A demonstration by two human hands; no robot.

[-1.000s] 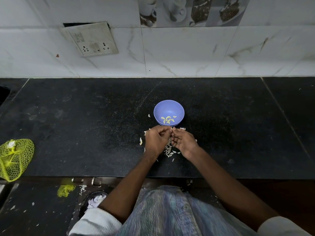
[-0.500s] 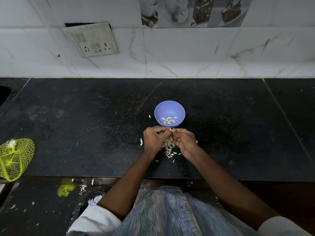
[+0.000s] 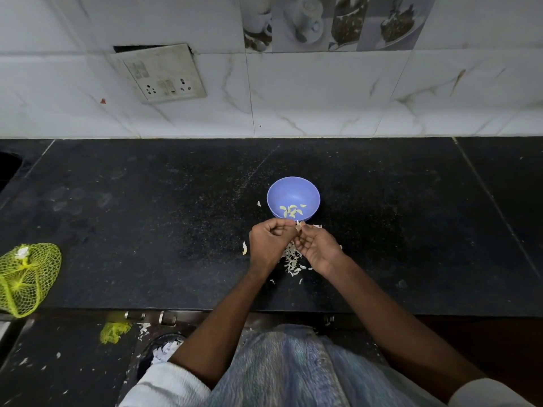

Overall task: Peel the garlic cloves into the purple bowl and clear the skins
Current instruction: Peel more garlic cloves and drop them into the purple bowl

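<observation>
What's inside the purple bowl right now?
The purple bowl holds a small cluster of peeled garlic cloves on its near side; the far inside is bare. No skins show inside. The near rim's outside base is hidden behind the hands.

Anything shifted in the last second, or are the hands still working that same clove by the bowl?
Barely anything: left hand and right hand still pinch the same clove together. Purple bowl, its peeled cloves and the skins stayed put.
</observation>
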